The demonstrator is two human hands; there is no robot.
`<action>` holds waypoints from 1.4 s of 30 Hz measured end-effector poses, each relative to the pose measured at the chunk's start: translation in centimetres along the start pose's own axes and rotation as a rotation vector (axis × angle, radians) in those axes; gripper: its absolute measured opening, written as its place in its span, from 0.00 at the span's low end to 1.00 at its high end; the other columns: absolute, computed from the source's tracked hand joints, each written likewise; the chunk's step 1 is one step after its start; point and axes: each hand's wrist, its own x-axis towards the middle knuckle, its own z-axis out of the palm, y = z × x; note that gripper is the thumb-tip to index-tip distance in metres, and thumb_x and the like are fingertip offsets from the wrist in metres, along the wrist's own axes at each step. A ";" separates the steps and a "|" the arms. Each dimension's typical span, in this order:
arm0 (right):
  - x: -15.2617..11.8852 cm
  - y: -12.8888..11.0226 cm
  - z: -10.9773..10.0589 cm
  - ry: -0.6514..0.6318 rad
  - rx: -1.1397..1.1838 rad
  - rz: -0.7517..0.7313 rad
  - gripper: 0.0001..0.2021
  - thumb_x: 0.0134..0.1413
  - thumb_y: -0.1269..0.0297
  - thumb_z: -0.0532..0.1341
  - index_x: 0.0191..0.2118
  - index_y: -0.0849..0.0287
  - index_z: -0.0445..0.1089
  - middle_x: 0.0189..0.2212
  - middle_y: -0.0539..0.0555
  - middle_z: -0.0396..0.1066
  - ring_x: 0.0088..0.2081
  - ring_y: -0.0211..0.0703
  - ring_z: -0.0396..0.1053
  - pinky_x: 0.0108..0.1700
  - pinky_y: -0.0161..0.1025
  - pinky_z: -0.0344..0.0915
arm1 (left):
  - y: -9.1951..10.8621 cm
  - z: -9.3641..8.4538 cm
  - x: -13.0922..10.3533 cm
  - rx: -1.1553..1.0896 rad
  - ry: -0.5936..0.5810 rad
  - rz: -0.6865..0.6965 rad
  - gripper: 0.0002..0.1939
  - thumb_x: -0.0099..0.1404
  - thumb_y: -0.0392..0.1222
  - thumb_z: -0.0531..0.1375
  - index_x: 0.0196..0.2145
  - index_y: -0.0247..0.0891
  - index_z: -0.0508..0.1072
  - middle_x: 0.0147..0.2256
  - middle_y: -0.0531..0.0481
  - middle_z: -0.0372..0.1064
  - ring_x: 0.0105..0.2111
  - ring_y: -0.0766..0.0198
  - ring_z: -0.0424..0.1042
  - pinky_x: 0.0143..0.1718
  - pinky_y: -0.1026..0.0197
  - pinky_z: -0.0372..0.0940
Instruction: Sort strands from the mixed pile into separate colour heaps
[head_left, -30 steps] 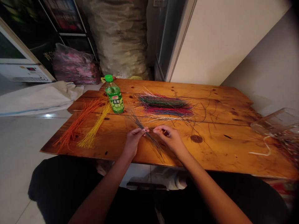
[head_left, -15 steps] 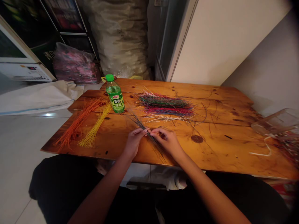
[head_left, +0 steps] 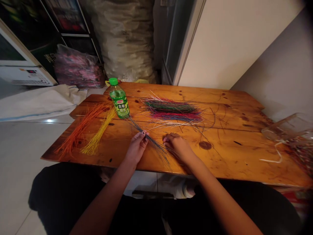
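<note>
Item: left hand, gripping. Thumb and fingers pinch the grey bundle near its middle; the strands slant from just by the bottle down toward the near edge of the table, fanned at both ends.

Item: right hand, fingers curled inward, just to the right of the bundle's lower half. Thin strands run close under it; whether the fingertips pinch any, I cannot tell from where I stand.

Item: bottle, upright, green cap, beyond the left hand.

Item: orange strands and yellow strands, side by side at the table's left end, apart from the bundle.

Item: mixed pile, green, red and blue, lying crosswise beyond the hands, with white strands along its near side.

Item: stray strands, scattered right of the pile (dark, and easy to miss against the wood grain).

Handling note: the left pinch seems best kept snug at the middle, so that the ends can spread without the bundle slipping. The right hand would do well to take few strands at once, drawing along their length; pulling sideways might tangle or bend them.
</note>
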 end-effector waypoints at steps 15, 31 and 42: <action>0.1 -1.6 -0.5 -0.071 -0.154 0.062 0.09 0.49 0.68 0.54 0.34 0.60 0.71 0.34 0.57 0.74 0.36 0.43 0.70 0.38 0.34 0.58 | -0.1 -0.1 0.0 0.019 0.004 -0.012 0.05 0.47 0.29 0.65 0.24 0.33 0.73 0.26 0.53 0.72 0.26 0.74 0.71 0.25 0.76 0.64; 0.0 0.9 -0.4 0.039 -0.094 0.084 0.10 0.54 0.66 0.52 0.35 0.58 0.70 0.34 0.55 0.71 0.34 0.40 0.67 0.36 0.33 0.57 | 0.7 -0.4 0.6 -0.018 0.031 0.027 0.05 0.54 0.28 0.60 0.26 0.34 0.73 0.27 0.52 0.72 0.26 0.74 0.71 0.25 0.76 0.65; 0.4 0.5 0.1 0.014 -0.139 0.093 0.11 0.51 0.66 0.52 0.33 0.59 0.70 0.33 0.55 0.72 0.31 0.39 0.68 0.32 0.34 0.57 | 0.6 -0.2 0.4 0.006 0.035 0.019 0.04 0.52 0.28 0.62 0.26 0.33 0.73 0.26 0.53 0.71 0.26 0.74 0.71 0.25 0.75 0.64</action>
